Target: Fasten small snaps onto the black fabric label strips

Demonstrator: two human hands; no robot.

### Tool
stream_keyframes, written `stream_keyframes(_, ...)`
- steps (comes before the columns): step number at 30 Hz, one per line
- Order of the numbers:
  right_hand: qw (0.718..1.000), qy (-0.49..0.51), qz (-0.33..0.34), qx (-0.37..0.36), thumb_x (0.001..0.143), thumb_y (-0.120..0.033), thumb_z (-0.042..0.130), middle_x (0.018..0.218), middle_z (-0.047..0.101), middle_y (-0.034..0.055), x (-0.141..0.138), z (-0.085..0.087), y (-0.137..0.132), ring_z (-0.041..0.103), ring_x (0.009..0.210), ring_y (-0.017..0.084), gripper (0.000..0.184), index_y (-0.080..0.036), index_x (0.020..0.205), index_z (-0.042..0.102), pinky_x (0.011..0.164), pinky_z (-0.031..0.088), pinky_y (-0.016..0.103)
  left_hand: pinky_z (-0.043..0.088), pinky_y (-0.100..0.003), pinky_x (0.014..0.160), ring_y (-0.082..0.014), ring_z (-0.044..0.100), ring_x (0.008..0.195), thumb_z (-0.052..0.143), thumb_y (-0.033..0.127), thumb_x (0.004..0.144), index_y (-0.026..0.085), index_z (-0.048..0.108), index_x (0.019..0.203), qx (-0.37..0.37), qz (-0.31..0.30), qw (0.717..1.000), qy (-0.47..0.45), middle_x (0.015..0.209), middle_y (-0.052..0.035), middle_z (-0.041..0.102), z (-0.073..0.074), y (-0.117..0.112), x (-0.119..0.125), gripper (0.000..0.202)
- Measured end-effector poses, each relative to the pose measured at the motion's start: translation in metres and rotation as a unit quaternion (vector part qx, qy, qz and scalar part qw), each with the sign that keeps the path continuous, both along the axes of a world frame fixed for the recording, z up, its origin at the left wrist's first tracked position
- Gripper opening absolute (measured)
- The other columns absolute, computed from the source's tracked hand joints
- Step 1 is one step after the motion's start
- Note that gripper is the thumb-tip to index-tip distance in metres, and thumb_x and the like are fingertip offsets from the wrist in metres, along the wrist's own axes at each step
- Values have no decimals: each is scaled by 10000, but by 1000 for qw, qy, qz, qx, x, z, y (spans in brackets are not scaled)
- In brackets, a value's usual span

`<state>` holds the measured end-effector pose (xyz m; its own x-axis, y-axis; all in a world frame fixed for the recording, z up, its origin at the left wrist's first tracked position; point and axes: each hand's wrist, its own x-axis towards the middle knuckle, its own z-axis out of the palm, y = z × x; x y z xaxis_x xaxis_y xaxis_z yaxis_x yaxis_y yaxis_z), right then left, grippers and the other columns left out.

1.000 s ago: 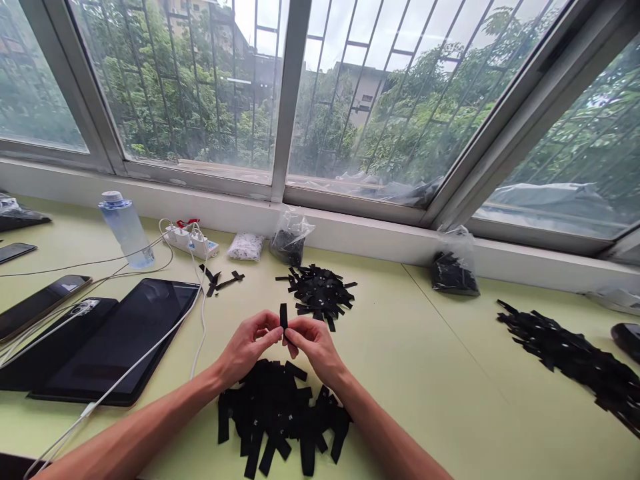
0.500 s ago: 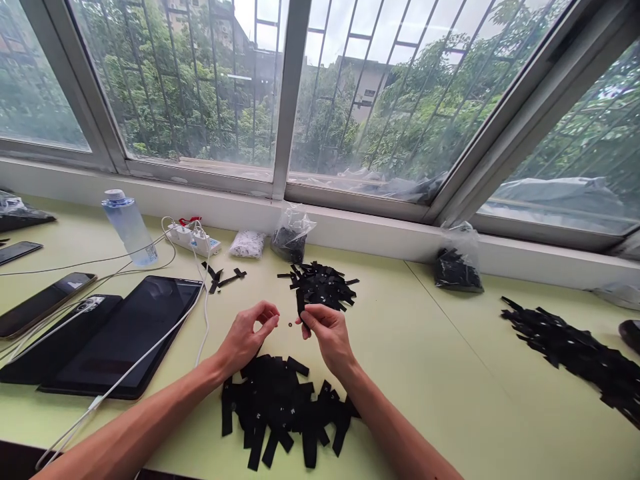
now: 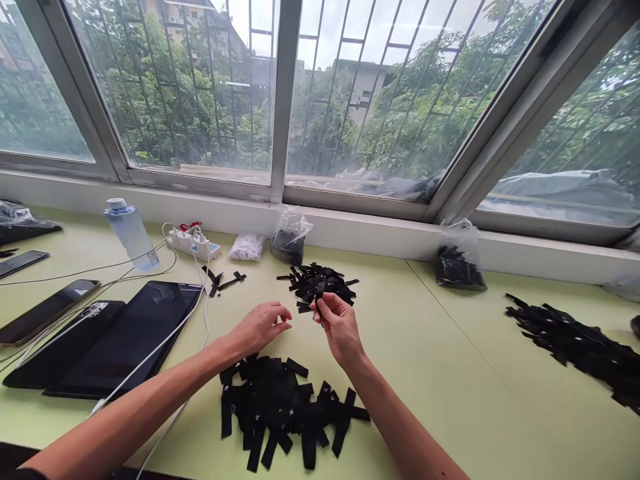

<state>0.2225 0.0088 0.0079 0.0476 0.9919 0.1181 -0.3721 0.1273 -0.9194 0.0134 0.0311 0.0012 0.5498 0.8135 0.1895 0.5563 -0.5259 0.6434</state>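
My right hand (image 3: 343, 327) pinches a short black fabric strip (image 3: 321, 289) between thumb and fingers, held up in front of the far pile of black strips (image 3: 330, 275). To its left, my left hand (image 3: 265, 327) is low over the table, with fingers curled and thumb and fingertips close together. Whatever is between those fingertips is hidden or too small to make out. Nearer to me, between my forearms, lies a larger pile of black strips (image 3: 280, 400), some with small white marks.
At left are a tablet (image 3: 130, 333), phones (image 3: 50, 310), white cables, a power strip (image 3: 195, 243) and a water bottle (image 3: 131, 233). Clear bags with black pieces (image 3: 457, 267) and a white packet (image 3: 247, 247) stand by the window. Another black heap (image 3: 575, 347) lies right.
My right hand has moved slightly right and away from me with the strip. My left hand has moved right, over where a tiny ring lay; the ring is out of sight now.
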Motion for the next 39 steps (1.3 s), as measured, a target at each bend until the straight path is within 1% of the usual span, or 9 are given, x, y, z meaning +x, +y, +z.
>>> stream_keyframes(8,999,-5,37,25,806,-353,795,789,688,14,-4,-1,-3,551,576,103,265,-193,851,589,596,413,262,448,-275,703,-188,630,785,624,214,836,188,719,852,-21,-16,999,45,883,-46,648,1,13,13,99)
stream_keyframes(12,995,16,88,32,824,-337,785,783,683,10,-4,0,-5,545,573,102,244,-203,862,585,597,402,257,434,-280,704,-197,624,802,618,189,820,181,685,799,-9,-17,997,70,863,-48,642,-1,16,13,71)
stream_keyframes(17,983,86,164,10,845,-309,778,781,663,-3,-3,5,-9,526,576,94,203,-228,910,603,595,384,244,428,-288,719,-210,618,838,609,179,829,186,648,813,11,-12,996,86,874,-49,652,-9,19,14,43)
stream_keyframes(22,971,123,203,-3,848,-300,782,774,651,-5,-2,2,-10,513,576,85,189,-226,921,624,594,375,238,406,-297,676,-205,599,771,542,165,878,177,631,845,45,3,996,75,813,-50,661,-13,8,15,96)
stream_keyframes(24,968,134,211,-9,845,-305,786,755,647,-11,-3,1,-10,501,562,82,190,-227,894,619,595,378,242,407,-289,658,-192,599,738,541,180,893,177,639,843,23,11,999,36,790,-42,671,-11,1,15,110)
stream_keyframes(27,967,125,222,-12,829,-337,799,734,641,-12,-5,1,-12,514,569,94,228,-222,854,603,608,397,255,451,-273,687,-178,633,753,582,221,894,176,677,851,-63,19,994,-89,816,-39,712,-1,-11,16,114)
stream_keyframes(31,973,65,222,3,817,-409,796,759,650,7,-11,6,-15,571,628,127,292,-203,811,589,649,439,284,511,-286,770,-195,684,824,650,345,890,159,723,929,-174,38,943,-279,893,-63,752,16,-26,17,204)
stream_keyframes(35,981,-55,183,37,823,-435,771,747,642,9,-17,7,-17,581,659,152,279,-207,829,611,660,446,303,519,-318,823,-204,686,811,655,420,898,137,737,911,-199,17,912,-360,828,-70,747,24,-32,14,294)
stream_keyframes(39,977,-184,90,65,820,-396,755,805,618,9,-21,3,-18,536,700,155,215,-214,819,641,641,430,289,514,-301,800,-207,670,847,706,431,857,132,755,930,-182,66,906,-378,908,-83,753,15,-30,11,312)
